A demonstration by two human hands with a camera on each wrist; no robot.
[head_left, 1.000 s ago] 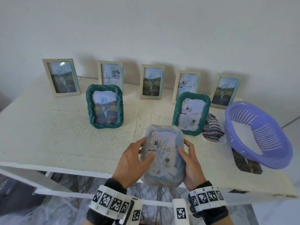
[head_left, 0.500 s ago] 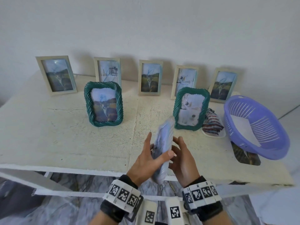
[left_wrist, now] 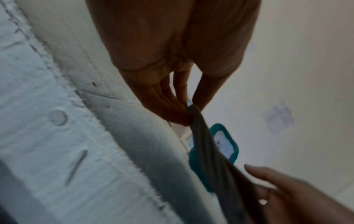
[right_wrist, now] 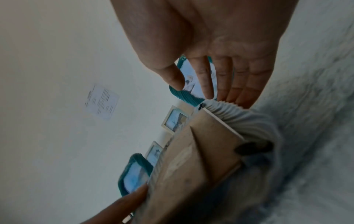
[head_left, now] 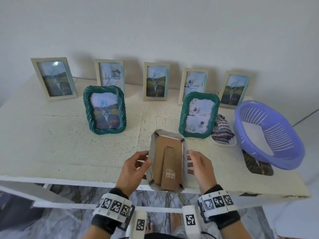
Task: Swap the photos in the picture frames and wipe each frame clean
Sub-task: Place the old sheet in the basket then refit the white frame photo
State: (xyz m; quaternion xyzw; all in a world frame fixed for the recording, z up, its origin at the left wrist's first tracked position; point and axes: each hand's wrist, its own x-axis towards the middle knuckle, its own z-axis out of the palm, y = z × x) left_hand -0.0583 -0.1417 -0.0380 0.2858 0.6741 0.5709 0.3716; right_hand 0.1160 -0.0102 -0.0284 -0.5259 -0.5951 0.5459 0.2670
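1. The pale frame (head_left: 167, 161) sits between both hands, over the near edge of the surface (head_left: 51, 144), with its cardboard back and folded stand facing up, probably so the corner clips can be reached.
2. The left hand (head_left: 133, 169) pinches the frame's left edge between thumb and curled fingers, steadying it.
3. The right hand (head_left: 201, 167) lies against the right edge with its fingers nearly straight and spread, bracing rather than gripping.
4. Beyond the hands stand two green frames (head_left: 104, 110), one to each side, and a row of five pale ones at the wall.
5. Right of the right hand lie a striped cloth (head_left: 222, 131) and a purple basket (head_left: 269, 137), kept close, I judge, for wiping and for photos.
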